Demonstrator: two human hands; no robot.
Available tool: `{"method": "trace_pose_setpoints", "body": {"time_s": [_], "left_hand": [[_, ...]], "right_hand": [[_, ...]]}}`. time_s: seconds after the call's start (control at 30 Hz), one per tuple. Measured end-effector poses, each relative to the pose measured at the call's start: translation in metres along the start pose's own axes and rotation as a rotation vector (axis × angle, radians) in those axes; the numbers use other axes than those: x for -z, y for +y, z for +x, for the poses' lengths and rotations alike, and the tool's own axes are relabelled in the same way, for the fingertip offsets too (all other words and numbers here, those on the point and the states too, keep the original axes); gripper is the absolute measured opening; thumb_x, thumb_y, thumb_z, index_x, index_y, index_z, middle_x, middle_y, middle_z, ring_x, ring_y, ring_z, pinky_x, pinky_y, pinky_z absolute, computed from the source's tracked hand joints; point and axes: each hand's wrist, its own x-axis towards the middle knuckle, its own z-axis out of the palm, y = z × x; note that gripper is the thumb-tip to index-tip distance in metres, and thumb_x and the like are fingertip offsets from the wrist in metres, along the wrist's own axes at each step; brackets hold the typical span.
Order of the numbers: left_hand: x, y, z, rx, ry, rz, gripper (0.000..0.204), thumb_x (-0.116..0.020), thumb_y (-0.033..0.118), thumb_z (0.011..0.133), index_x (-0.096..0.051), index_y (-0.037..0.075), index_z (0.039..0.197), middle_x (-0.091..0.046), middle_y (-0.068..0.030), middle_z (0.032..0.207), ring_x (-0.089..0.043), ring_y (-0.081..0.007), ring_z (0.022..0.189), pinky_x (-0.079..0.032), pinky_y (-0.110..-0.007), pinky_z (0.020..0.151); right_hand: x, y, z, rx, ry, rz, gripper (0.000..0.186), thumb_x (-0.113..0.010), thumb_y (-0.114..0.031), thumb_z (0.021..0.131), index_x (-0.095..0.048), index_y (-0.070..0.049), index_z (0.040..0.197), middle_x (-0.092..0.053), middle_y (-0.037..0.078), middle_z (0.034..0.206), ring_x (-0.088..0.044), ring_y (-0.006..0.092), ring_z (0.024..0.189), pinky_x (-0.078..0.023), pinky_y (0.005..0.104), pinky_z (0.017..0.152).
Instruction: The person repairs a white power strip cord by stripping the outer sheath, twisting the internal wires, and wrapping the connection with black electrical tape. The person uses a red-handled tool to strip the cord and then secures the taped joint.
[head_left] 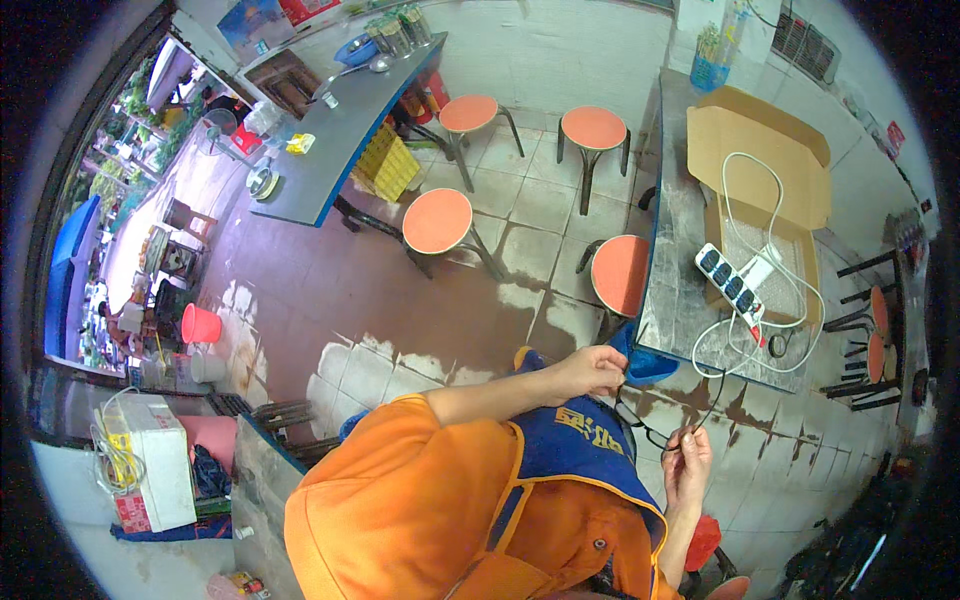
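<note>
A pair of dark-framed eyeglasses (655,437) is held between my two hands, low in front of my blue apron (572,440). The fingers of my left hand (592,372) are pinched on one side of the frame. On the other side, my right hand (687,458) grips with thumb and fingers pressed together. Both thin temple arms point away from me, folded out. Just beyond my left hand, a blue plastic thing (652,366) sits by the corner of the dark table (672,300); its kind is unclear.
On that table are a power strip (730,280) with white cables, a roll of tape (777,346) and an opened cardboard box (755,140). Stools with orange seats (437,220) stand on the partly wet tiles. Another long table (345,130) is at the far left.
</note>
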Motion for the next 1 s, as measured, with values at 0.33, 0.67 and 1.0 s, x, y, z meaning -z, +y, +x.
{"method": "trace_pose_setpoints", "body": {"time_s": [0.33, 0.67, 1.0], "left_hand": [[0.035, -0.009, -0.017, 0.102, 0.304, 0.416, 0.028, -0.065, 0.014, 0.096, -0.062, 0.0, 0.121, -0.072, -0.0107, 0.1, -0.069, -0.0169, 0.092, -0.056, -0.031, 0.079], [0.017, -0.076, 0.004, 0.214, 0.053, 0.83, 0.022, -0.064, 0.012, 0.094, -0.064, 0.0, 0.112, -0.063, -0.0006, 0.089, -0.058, -0.0092, 0.08, -0.049, -0.026, 0.074], [-0.004, -0.118, 0.106, 0.286, -0.271, 0.926, 0.021, -0.063, 0.01, 0.095, -0.064, -0.002, 0.113, -0.067, -0.0033, 0.09, -0.061, -0.0116, 0.079, -0.05, -0.027, 0.072]], "right_hand": [[0.057, 0.024, -0.038, 0.015, 0.277, -0.107, 0.02, -0.067, -0.018, 0.094, -0.056, -0.009, 0.108, -0.064, 0.003, 0.087, -0.054, 0.0076, 0.064, -0.041, 0.0223, 0.053], [0.151, 0.171, -0.14, -0.216, 0.846, -0.197, 0.015, -0.066, -0.02, 0.093, -0.059, -0.007, 0.088, -0.063, 0.003, 0.075, -0.058, 0.0083, 0.06, -0.04, 0.0228, 0.047], [0.156, 0.252, -0.205, -0.354, 1.127, 0.051, 0.016, -0.067, -0.02, 0.093, -0.058, -0.007, 0.09, -0.064, 0.004, 0.078, -0.066, 0.0135, 0.063, -0.047, 0.0268, 0.049]]}}
